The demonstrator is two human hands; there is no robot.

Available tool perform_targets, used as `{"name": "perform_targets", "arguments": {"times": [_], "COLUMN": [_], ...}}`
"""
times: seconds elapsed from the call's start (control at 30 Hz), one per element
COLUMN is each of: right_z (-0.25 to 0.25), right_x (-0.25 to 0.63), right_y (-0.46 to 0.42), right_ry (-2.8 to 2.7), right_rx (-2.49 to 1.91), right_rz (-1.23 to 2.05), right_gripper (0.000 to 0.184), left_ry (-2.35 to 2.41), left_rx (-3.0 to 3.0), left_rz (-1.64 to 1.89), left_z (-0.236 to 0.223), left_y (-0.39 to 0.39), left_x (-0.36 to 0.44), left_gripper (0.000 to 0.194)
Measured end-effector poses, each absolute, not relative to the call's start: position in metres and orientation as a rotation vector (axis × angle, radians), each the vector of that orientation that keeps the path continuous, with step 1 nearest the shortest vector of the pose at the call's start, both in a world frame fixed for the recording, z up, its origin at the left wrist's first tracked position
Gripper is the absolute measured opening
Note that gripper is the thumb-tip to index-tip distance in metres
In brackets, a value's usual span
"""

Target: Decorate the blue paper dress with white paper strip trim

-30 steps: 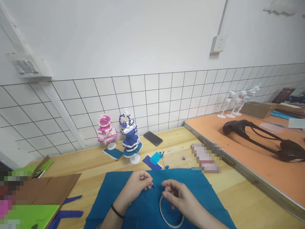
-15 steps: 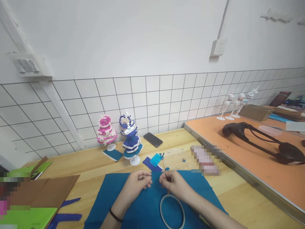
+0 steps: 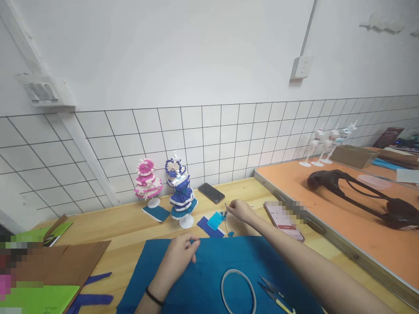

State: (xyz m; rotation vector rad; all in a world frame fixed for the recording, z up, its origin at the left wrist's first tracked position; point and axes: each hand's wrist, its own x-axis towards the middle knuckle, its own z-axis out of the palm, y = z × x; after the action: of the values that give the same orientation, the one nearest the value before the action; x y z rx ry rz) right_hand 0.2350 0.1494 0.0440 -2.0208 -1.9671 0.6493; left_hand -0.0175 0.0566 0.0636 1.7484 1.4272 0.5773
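Observation:
My left hand [image 3: 181, 253] hovers over a teal-blue cloth [image 3: 203, 279], its fingers curled in toward the thumb; anything between them is too small to see. Beyond the cloth's far edge, my right hand [image 3: 242, 211] pinches a tiny item near small blue scraps, and I cannot make it out. Just left of that hand lies a pleated light-blue strip [image 3: 215, 221], partly over a purple-blue fabric piece [image 3: 205, 226]. On the cloth rest a pale ring [image 3: 223, 290] and a pair of scissors [image 3: 276, 296] with open blades, below my right forearm.
Small dress stands in pink [image 3: 148, 181] and blue [image 3: 182, 196] stand near the tiled wall. A dark phone [image 3: 211, 193] and a lit phone [image 3: 284, 222] lie beyond the cloth. Brown cardboard [image 3: 65, 266] is left; a raised orange board [image 3: 343, 209] carries a black strapped object [image 3: 356, 196].
My right hand has moved forward and slightly right, off the cloth to the small scraps, uncovering the scissors. My left hand has shifted slightly left and stays over the cloth.

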Motion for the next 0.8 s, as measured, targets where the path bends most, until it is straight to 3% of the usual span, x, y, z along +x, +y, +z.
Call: {"name": "perform_targets", "arguments": {"times": [0.8], "right_z": [0.032], "right_x": [0.216], "right_y": [0.148], "right_ry": [-2.213], "right_rx": [-2.047], "right_rz": [0.494], "right_gripper": [0.024], "left_ry": [1.492], "left_rx": [1.847], "left_rz": [0.454], "left_z": [0.062], "left_y": [0.056], "left_x": [-0.017], "left_gripper": [0.033]}}
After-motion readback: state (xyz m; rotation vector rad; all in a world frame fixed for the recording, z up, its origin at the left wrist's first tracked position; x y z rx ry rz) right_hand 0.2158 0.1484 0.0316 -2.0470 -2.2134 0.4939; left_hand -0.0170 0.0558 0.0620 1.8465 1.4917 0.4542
